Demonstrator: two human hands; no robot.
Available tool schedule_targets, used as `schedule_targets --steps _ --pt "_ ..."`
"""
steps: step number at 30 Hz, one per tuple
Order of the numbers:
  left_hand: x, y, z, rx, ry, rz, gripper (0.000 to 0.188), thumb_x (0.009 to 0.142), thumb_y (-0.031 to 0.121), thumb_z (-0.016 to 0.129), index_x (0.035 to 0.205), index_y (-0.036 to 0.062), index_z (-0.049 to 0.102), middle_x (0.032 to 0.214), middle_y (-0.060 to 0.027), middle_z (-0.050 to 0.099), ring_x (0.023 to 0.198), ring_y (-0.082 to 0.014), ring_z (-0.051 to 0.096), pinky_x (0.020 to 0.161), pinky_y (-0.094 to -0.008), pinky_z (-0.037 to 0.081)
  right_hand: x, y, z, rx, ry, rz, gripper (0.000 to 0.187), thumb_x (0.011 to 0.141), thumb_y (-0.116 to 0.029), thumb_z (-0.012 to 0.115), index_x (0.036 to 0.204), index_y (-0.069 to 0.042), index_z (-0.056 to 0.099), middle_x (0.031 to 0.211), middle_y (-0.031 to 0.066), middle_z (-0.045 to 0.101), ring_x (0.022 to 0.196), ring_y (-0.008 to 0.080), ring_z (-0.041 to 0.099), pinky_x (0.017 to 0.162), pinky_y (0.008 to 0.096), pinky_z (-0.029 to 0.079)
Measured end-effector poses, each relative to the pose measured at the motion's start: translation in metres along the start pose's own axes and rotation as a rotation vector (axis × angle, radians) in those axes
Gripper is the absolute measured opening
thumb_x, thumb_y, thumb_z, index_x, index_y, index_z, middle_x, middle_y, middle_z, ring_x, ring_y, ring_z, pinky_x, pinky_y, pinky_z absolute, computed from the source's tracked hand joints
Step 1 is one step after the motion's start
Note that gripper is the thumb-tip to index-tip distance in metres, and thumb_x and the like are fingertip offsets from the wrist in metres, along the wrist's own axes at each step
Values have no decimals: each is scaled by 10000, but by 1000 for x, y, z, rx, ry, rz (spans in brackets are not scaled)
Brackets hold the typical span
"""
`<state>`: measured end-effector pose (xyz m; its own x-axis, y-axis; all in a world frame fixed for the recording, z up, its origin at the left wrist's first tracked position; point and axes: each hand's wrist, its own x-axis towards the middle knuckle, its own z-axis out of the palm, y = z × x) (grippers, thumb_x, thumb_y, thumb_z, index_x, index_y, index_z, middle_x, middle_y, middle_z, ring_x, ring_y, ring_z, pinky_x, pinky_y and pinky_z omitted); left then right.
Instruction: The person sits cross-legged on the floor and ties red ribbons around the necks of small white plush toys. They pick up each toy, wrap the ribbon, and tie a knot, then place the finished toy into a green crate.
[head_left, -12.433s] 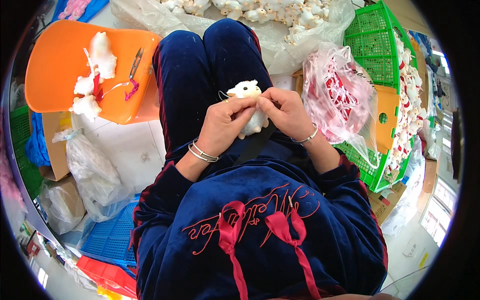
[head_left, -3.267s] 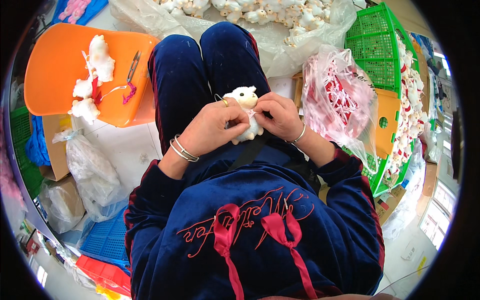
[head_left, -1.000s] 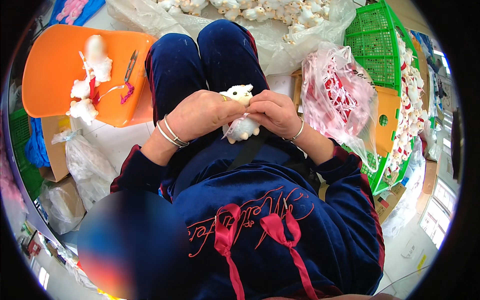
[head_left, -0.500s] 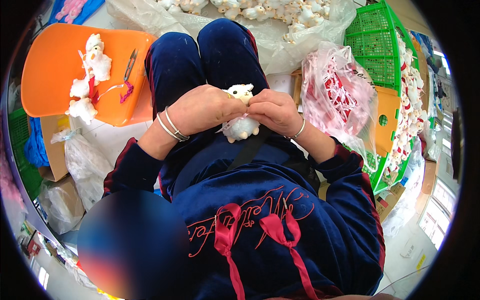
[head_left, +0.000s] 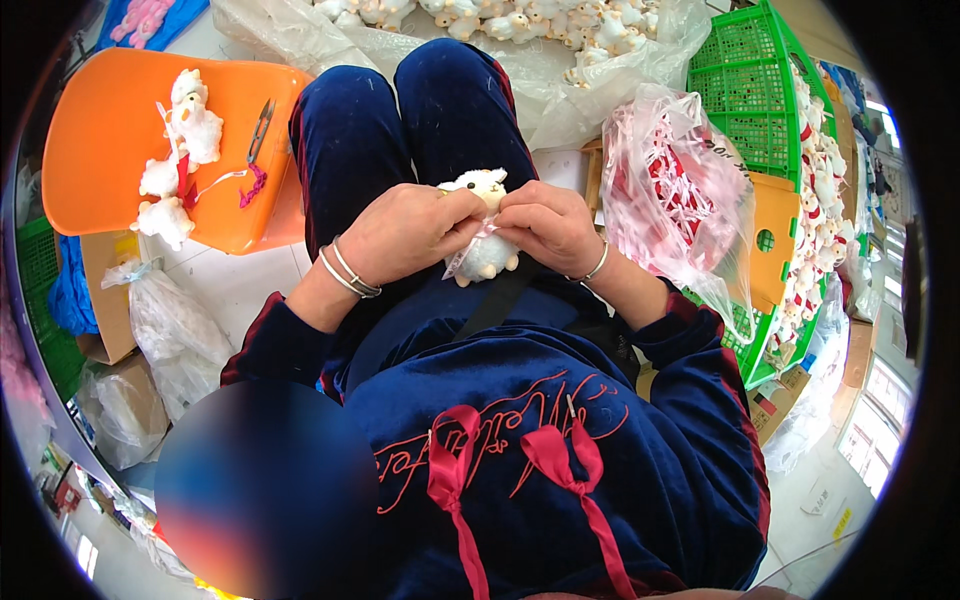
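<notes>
Near right hand (head_left: 553,224), bag (head_left: 722,205) of strips (head_left: 682,192)

**White plush lamb wore a pale pink ribbon at the neck**

The small lamb (head_left: 488,252) was just above the centre of the frame, its head toward the top edge and its stubby pinkish feet toward the bottom. A dark eye showed on its cream face. The thin ribbon (head_left: 459,261) crossed the partly hidden neck, one end trailing down the body's left edge; any knot was indiscernible.
</notes>
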<state>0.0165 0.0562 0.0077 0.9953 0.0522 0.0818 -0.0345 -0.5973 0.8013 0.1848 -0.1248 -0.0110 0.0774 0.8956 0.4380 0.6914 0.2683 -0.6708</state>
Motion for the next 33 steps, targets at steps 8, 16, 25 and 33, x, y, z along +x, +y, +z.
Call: schedule_targets --steps 8,16,25,33 --pt "3 -5 -1 -54 16 121 153 942 246 690 958 96 666 755 -144 676 710 -337 694 630 -425 550 1 1 0 -7 -4 -50 209 776 -65 821 947 -56 700 941 94 711 789 274 696 666 358 566" --pt "0 -7 0 -34 -44 55 158 928 217 720 989 74 692 817 -142 696 756 -333 700 674 -396 552 2 0 -1 -24 -42 -97 233 755 -56 826 949 -63 698 946 76 710 792 257 695 665 343 570" --pt "0 -11 -3 -18 -26 189 149 910 205 731 991 89 686 803 -115 682 740 -314 688 656 -403 544 5 1 -4 -11 -68 -104 200 766 -48 800 942 -59 705 959 74 713 794 256 693 663 342 570" --pt "3 -8 -3 99 -39 239 120 900 183 733 922 95 655 761 -97 656 702 -291 678 613 -389 535 6 0 -4 -3 -76 -89 212 768 -47 805 949 -58 695 956 86 708 790 259 694 656 344 569"
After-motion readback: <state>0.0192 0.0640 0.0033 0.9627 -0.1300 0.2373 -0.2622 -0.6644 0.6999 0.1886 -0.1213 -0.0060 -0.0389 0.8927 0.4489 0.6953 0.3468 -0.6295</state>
